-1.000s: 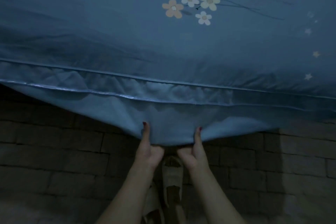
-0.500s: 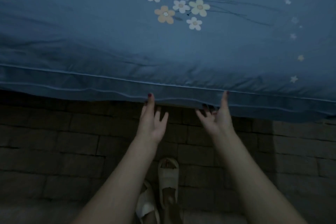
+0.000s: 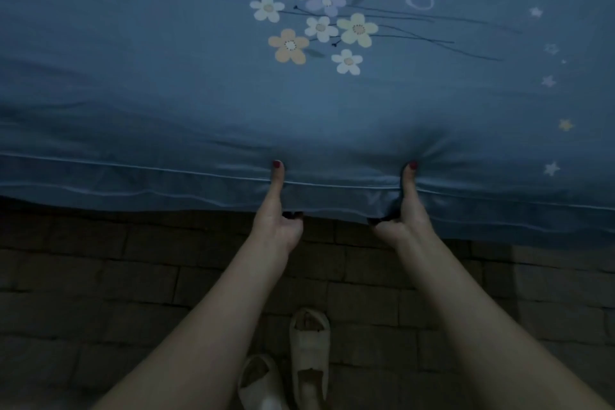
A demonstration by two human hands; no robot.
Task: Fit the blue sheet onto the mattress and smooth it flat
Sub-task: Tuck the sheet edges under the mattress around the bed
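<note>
The blue sheet [image 3: 166,83], printed with flowers, stars and a bow, covers the mattress and hangs over its near side down to a piped hem. My left hand [image 3: 276,220] grips the hem from below, thumb up against the side and fingers curled under the edge. My right hand [image 3: 404,216] grips the same edge a little to the right, thumb up, fingers hidden beneath the fabric. Creases fan out from both thumbs. The mattress itself is hidden under the sheet.
A dark brick-pattern floor [image 3: 100,293] lies below the bed's edge. My feet in pale slippers [image 3: 309,343] stand close to the bed between my forearms. The room is dim.
One second ago both hands held a drooping flap of sheet below the edge. They let it go, opened, then rose and spread apart to grip the hem at the mattress side.
</note>
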